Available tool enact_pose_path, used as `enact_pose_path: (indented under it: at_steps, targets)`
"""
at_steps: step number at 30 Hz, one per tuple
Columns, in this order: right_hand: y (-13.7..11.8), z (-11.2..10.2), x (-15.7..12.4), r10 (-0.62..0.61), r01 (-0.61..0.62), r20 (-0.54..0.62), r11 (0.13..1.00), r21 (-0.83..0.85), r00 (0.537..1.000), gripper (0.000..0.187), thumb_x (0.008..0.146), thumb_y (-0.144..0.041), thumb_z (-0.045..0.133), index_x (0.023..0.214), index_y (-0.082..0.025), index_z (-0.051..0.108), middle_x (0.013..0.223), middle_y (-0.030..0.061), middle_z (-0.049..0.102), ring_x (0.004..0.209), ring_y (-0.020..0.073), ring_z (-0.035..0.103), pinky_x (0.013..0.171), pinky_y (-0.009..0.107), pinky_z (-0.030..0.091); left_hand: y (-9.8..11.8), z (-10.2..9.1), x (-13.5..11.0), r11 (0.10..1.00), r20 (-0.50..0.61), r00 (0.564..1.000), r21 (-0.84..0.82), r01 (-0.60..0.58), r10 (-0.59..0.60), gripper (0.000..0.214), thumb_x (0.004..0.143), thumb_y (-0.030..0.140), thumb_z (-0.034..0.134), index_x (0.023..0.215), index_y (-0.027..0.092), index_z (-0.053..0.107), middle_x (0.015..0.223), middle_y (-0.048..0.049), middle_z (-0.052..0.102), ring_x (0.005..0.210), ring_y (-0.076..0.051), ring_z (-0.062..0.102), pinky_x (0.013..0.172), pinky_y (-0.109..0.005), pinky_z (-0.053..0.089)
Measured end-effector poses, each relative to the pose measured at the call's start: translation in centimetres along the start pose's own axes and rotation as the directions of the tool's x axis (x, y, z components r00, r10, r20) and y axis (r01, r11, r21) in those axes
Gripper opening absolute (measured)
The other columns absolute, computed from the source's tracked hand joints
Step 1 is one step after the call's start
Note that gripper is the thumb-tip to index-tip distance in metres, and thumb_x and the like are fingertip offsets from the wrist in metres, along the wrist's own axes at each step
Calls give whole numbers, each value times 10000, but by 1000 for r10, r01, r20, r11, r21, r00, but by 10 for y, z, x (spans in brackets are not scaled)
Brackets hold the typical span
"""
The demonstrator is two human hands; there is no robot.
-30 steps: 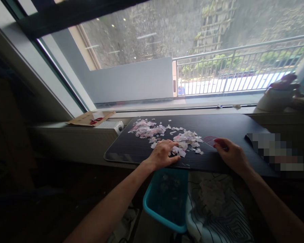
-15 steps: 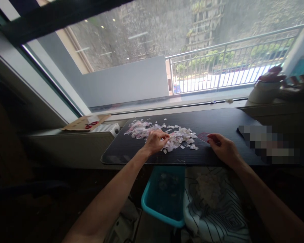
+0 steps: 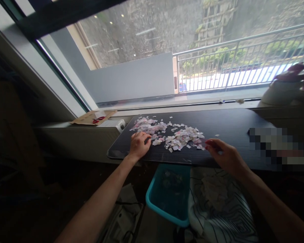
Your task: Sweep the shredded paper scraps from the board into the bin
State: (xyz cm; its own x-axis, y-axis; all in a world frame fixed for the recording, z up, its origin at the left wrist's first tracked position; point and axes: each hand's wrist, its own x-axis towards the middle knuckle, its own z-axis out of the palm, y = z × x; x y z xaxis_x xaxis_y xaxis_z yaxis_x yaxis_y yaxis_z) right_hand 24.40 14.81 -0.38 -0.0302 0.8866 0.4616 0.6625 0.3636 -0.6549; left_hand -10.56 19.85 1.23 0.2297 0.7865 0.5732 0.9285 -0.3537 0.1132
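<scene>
Small pale paper-like pieces with pinkish marks lie in a loose pile (image 3: pixel 184 136) on a dark table (image 3: pixel 225 121). A second heap (image 3: pixel 149 125) of them spreads to the far left. My left hand (image 3: pixel 140 145) is at the left side of the pile, over the table, fingers loosely bent and thumb apart, with nothing visible in it. At the pile's right end, my right hand (image 3: pixel 223 152) pinches something thin and see-through with a reddish tint; its edges are blurred and I cannot make out its full shape.
Below the table edge stands a turquoise bin (image 3: pixel 167 212), with a patterned cloth (image 3: pixel 225 222) beside it holding a pale heap. Red-handled scissors (image 3: pixel 98 119) lie on brown paper (image 3: pixel 84 118) on the left ledge. A blurred-out item (image 3: pixel 276 145) lies at the table's right.
My left hand has moved left, off the pile, and its pinch has loosened. My right hand has stayed by the pile's right end; the see-through piece shows less. The view has shifted slightly.
</scene>
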Motion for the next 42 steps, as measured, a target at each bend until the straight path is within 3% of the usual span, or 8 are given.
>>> enact_pose_path:
  at_steps: [2,6,9,13,19,27,33,42]
  targets:
    - [-12,2,0,6,-1,63,997,-79,998,247,845,-350,514,1033,-241,630,915,41,724,757,199,663,682,310,508,-7,3,-7,998,-24,999,39,41,-40,176,814,242,519,895,215,673,922,-68,652,940,-257,573,905,-426,379]
    - [-21,-6,0,43,-24,74,971,-240,996,239,851,-305,483,1018,-236,639,868,42,720,704,198,649,650,306,486,-5,7,-12,996,-41,998,74,49,-46,177,819,273,513,894,219,664,917,-57,653,954,-250,567,924,-412,362]
    - [-18,-16,-3,50,-23,114,974,-224,992,221,841,-312,497,1002,-244,633,835,22,717,659,173,635,616,278,476,-2,7,-12,992,-70,995,102,74,-67,182,813,266,505,894,213,659,922,-65,650,965,-263,555,933,-425,345]
    - [-13,-25,-7,82,-64,60,962,-264,995,235,830,-297,491,1002,-234,637,823,23,714,668,171,638,622,278,464,-3,8,-14,982,-110,988,141,123,-108,191,798,254,501,898,200,655,915,-83,644,943,-283,547,909,-443,347]
    - [-15,-28,-5,175,-162,16,940,-299,984,259,814,-295,497,1031,-246,629,851,13,709,737,182,650,677,296,451,-6,11,-14,978,-122,987,170,124,-104,188,781,246,514,896,199,655,889,-74,644,918,-276,553,887,-419,359]
    - [-14,-33,-4,189,-183,-20,908,-376,982,303,817,-284,477,1091,-250,603,857,15,697,785,211,653,672,309,431,-4,9,-14,975,-116,987,183,129,-109,174,780,236,508,881,199,645,874,-72,640,912,-271,554,889,-416,358]
    - [-14,-37,-6,167,-134,77,938,-320,983,326,819,-308,485,1119,-254,600,835,4,690,742,186,643,679,297,438,-2,9,-14,973,-127,985,184,142,-120,170,782,226,504,884,204,639,881,-72,635,927,-274,548,901,-419,352]
    - [1,-44,-5,224,-217,-23,909,-356,974,342,811,-324,476,1116,-241,606,828,21,689,758,214,645,676,325,437,-4,11,-14,972,-130,984,187,143,-120,171,775,222,507,876,198,643,866,-71,641,898,-271,551,885,-412,359]
